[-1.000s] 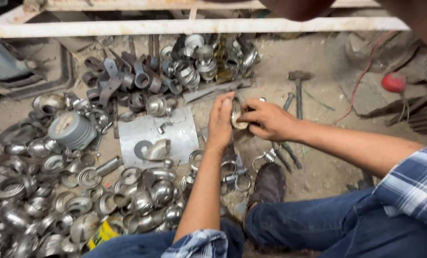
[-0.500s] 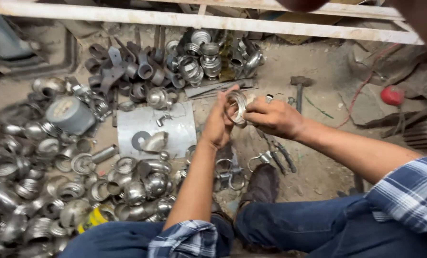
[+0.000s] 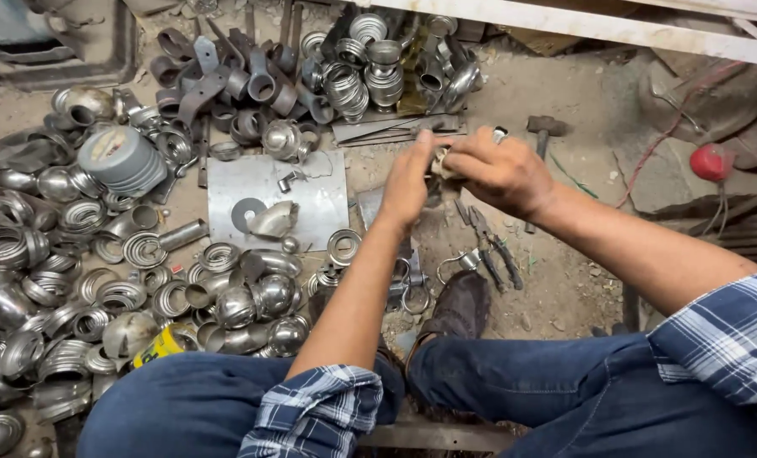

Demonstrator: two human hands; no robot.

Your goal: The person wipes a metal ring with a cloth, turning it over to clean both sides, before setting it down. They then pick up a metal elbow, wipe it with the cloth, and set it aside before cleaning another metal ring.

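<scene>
— What's the person on the floor busy with right now?

— Both hands are up over the dirt floor [image 3: 582, 93], meeting at about twelve o'clock from the knees. The left hand [image 3: 406, 182] is cupped with fingers fairly close together, pressed against a small round shiny metal ring fitting [image 3: 439, 161]. The right hand [image 3: 501, 170] is closed around that same piece from the other side, with a pale ring on one finger. Most of the fitting is hidden between the palms.

— So which stage would you call it?

— I'd judge it as handling a single piece: turning or checking it, held above the ground rather than resting on anything.

— Anything near to hand?

— Just below the right hand, at about five o'clock from it, lie dark-handled steel pliers [image 3: 490, 242]. At one o'clock from it sits a small dark-headed hammer [image 3: 545, 127]. At nine o'clock from the left hand lies a flat grey steel sheet [image 3: 311, 199] bearing a curved offcut [image 3: 274, 219]. Further left is a sprawl of polished stamped steel cups and ribbed rings [image 3: 99, 288].

— And the next move calls for?

— A steady two-handed grip, I'd say; the piece is small and slick-looking, easily dropped among the clutter.
</scene>
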